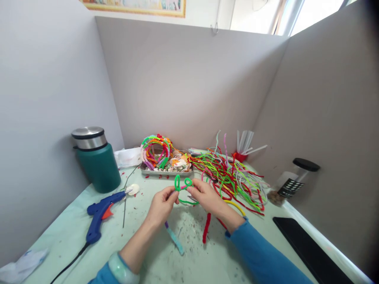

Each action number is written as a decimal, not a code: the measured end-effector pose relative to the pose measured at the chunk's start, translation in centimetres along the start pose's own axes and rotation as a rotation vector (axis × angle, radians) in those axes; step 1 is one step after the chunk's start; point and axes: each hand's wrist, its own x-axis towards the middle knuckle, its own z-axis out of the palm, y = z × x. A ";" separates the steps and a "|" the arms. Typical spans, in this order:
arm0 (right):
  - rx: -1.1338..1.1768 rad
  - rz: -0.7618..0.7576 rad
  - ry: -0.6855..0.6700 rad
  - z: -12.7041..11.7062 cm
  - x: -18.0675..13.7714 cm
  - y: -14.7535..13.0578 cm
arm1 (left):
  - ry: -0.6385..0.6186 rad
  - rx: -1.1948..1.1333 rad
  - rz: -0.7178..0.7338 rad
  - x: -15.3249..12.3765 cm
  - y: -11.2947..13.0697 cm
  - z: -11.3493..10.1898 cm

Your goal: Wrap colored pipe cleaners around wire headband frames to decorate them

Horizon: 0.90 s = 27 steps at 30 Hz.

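Between my two hands a green pipe cleaner is bent into two upright loops, with a short pink piece between them. My left hand pinches the base of the left loop with thumb and fingers. The smaller right loop is held by my right hand, also closed. A green strand curves below, from one hand toward the other. Under my left hand a light blue and purple pipe cleaner end slants down. A thick red pipe cleaner lies below my right wrist. A thin grey tip beside my right fingers is unclear.
A blue glue gun lies left, its nozzle by a white round pad. Behind stand a green bottle, a metal tray with coloured rings, and a pipe cleaner heap. A jar and black slab are right.
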 end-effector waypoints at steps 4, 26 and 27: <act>0.050 0.005 -0.021 0.1 0.0 0.1 | -0.002 0.027 -0.008 -0.1 0.0 0.0; 0.081 -0.008 -0.022 0.6 -0.3 -0.4 | 0.048 0.285 0.056 -0.3 0.3 0.0; 0.084 -0.010 -0.024 0.6 -0.2 -0.4 | 0.030 0.250 0.041 -0.2 0.3 0.0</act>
